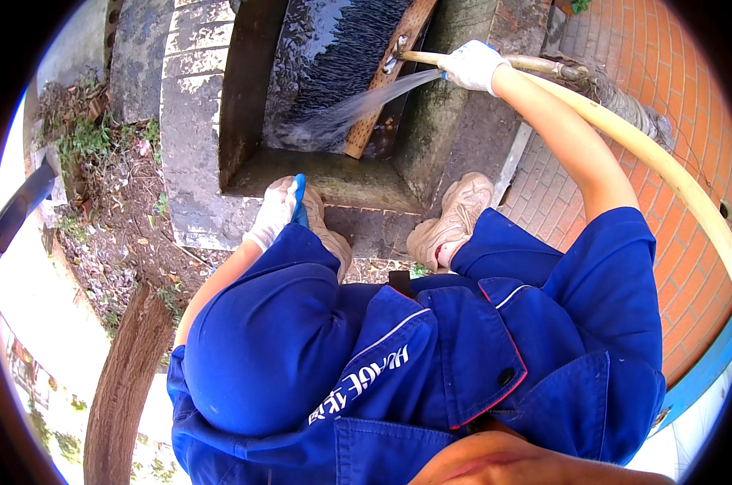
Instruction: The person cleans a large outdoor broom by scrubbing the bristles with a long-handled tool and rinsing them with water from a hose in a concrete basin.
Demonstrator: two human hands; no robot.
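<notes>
We cannot see the fingertips of our right hand [473, 65], which wrap under the hose [649, 149], so the nozzle beyond the fingers stays hidden. Past them, the brush [346, 56] runs off the top edge, its bristles blurred by spray. Our left hand [275, 212] hides its fingers behind the knee.

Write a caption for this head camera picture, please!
Gloved right hand sprays a hose onto a brush.
</notes>
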